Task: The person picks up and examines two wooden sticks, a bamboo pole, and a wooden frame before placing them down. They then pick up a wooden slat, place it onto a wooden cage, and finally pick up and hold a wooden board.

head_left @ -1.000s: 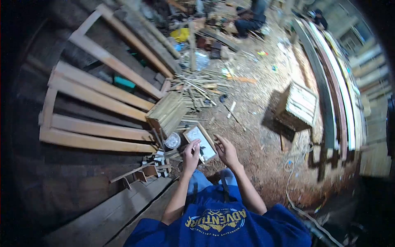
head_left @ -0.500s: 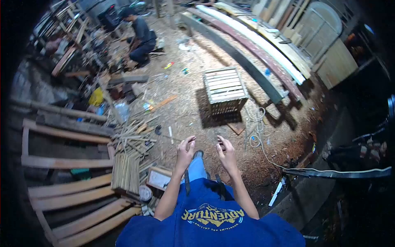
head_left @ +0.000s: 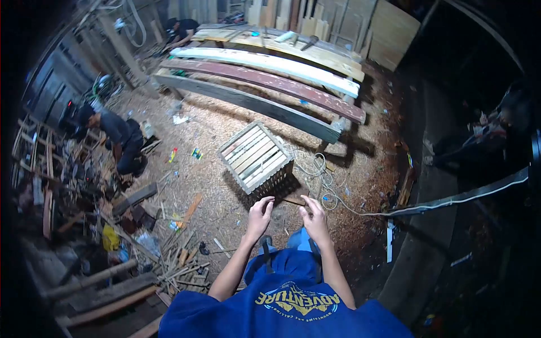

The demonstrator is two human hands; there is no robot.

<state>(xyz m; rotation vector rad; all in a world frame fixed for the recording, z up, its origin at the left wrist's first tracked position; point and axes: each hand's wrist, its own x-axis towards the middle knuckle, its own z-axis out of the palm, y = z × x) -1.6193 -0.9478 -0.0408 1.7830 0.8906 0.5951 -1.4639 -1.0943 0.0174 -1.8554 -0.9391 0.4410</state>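
The left hand point(head_left: 260, 217) and right hand point(head_left: 314, 219) are up, fingers bent. I cannot tell if they pinch anything. Just past them, a boxy wooden slat crate point(head_left: 255, 158) sits on the crumbly sawdust floor point(head_left: 214, 121). Farther off, long curved planks point(head_left: 265, 62) lie side by side.

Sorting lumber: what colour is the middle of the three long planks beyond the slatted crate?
Dark reddish-brown long wooden plank, head view.
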